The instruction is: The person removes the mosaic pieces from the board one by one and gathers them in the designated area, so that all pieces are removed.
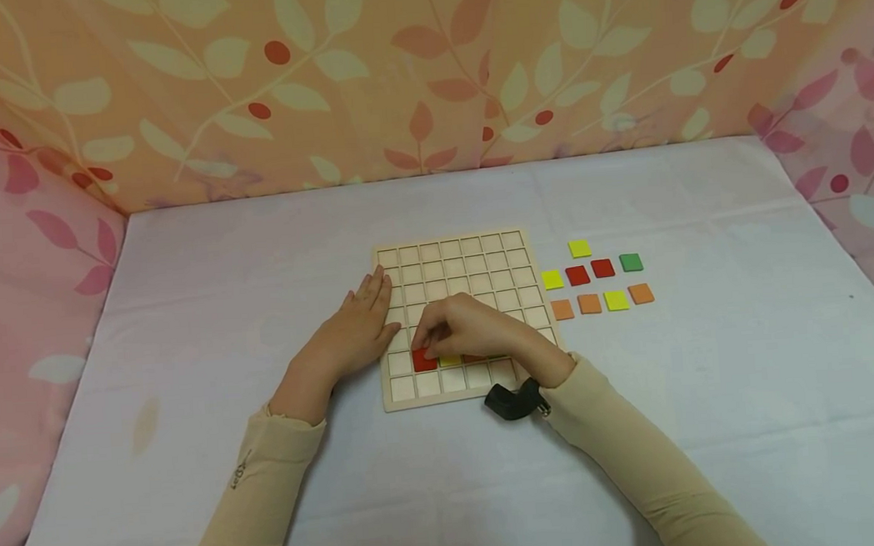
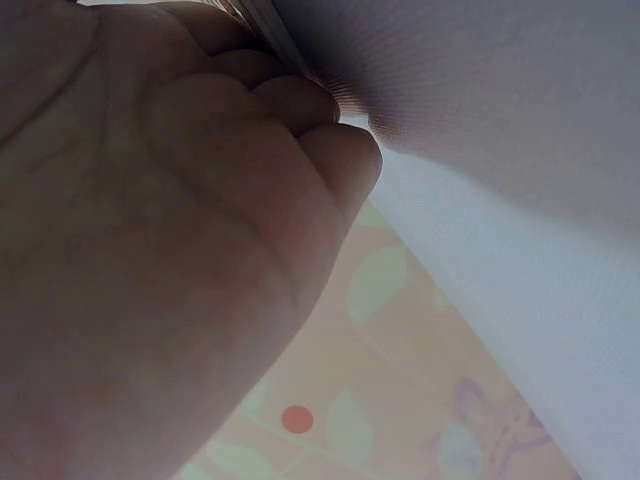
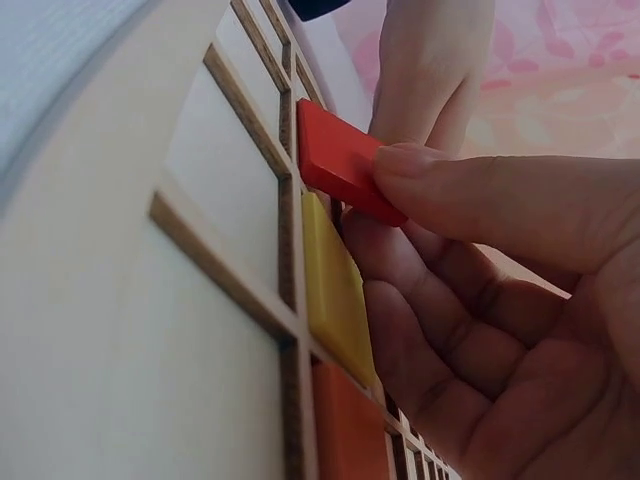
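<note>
A wooden grid board (image 1: 454, 248) lies on the white-covered table. Along its left edge rests my left hand (image 1: 354, 332), fingers extended; the left wrist view shows its palm side close up. My right hand (image 1: 465, 328) is over the lower rows, pinching a red square tile (image 3: 345, 165) between thumb and fingers. That tile sits tilted at a cell near the left of the second row from the bottom. Beside it in the same row are a yellow tile (image 3: 338, 290) and an orange tile (image 3: 348, 420), partly hidden by my right hand in the head view.
Right of the board lie several loose tiles, among them a yellow one (image 1: 580, 249), a green one (image 1: 631, 263), a red one (image 1: 603, 268) and an orange one (image 1: 641, 294). A black device (image 1: 511, 400) sits at my right wrist. Patterned curtains (image 1: 425, 73) border the table.
</note>
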Demonstrator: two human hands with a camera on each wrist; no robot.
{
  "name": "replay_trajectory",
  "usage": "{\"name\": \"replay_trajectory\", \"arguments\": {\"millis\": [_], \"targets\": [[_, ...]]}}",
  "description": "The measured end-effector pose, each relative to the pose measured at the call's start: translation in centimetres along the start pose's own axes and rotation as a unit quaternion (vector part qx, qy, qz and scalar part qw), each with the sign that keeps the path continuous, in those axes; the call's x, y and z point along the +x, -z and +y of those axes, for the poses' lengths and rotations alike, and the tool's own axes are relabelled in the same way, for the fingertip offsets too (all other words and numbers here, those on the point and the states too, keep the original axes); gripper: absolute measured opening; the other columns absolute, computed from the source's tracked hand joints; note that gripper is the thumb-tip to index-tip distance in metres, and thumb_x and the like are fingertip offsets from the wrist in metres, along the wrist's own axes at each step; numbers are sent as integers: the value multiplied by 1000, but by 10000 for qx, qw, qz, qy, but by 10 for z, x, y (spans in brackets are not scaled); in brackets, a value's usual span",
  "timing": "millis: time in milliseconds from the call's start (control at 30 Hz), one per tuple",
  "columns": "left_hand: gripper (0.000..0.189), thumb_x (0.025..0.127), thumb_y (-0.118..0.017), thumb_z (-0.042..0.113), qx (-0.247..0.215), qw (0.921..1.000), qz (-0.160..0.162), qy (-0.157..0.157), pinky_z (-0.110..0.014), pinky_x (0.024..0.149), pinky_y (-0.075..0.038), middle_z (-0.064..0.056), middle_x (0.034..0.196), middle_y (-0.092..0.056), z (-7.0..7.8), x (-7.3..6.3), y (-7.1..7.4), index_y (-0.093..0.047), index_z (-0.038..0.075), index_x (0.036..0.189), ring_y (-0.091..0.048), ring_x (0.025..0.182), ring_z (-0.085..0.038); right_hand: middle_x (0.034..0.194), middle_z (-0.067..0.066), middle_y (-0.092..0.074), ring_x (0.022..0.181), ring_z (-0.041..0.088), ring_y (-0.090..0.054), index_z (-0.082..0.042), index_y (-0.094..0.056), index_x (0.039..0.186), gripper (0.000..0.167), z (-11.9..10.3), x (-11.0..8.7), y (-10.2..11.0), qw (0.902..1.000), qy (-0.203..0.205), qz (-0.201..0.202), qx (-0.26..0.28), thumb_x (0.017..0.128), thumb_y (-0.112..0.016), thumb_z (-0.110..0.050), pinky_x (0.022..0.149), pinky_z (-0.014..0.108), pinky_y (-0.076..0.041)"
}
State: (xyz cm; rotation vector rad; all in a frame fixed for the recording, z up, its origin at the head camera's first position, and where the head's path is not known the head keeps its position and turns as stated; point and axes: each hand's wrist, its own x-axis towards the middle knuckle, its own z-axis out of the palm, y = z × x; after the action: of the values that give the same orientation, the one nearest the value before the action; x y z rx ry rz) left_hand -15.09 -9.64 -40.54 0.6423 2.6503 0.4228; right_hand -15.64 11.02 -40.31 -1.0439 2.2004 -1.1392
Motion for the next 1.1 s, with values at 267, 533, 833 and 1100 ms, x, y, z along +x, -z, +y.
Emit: {"name": "replay_trajectory", "arguments": {"millis": [267, 533, 833, 1100], "targets": [[70, 101, -43, 30, 10, 10000, -58, 48, -47, 114, -9, -17, 156, 6, 0, 0, 0, -4, -5, 148, 2, 143, -30, 89, 3, -69, 80, 7, -63, -1, -72, 91, 12, -1, -1, 2, 9996, 57, 23, 268, 81, -70, 3, 74, 21, -53], [70, 101, -42, 30, -6, 10000, -29, 21, -47, 114, -9, -17, 156, 6, 1, 0, 0, -4, -5, 148, 2, 143, -31, 89, 2, -69, 80, 7, -64, -3, -73, 90, 11, 2, -4, 4, 9996, 2, 74, 254, 81, -70, 3, 75, 22, -52], [70, 101, -42, 29, 33, 10000, -15, 23, -48, 114, -9, -17, 156, 6, 1, -1, 0, -4, -5, 148, 2, 143, -31, 88, -1, -68, 81, 8, -65, -5, -73, 88, 11, 5, -15, 10, 9984, -173, 286, 463, 80, -71, 3, 75, 25, -54], [69, 101, -43, 29, 30, 10000, -19, 15, -48, 114, -9, -18, 156, 5, 1, -1, 0, -5, -5, 148, 1, 143, -32, 88, 0, -67, 78, 11, -63, -7, -73, 89, 10, 9, -28, 16, 9975, -235, 442, 492, 83, -69, 0, 73, 27, -53]]}}
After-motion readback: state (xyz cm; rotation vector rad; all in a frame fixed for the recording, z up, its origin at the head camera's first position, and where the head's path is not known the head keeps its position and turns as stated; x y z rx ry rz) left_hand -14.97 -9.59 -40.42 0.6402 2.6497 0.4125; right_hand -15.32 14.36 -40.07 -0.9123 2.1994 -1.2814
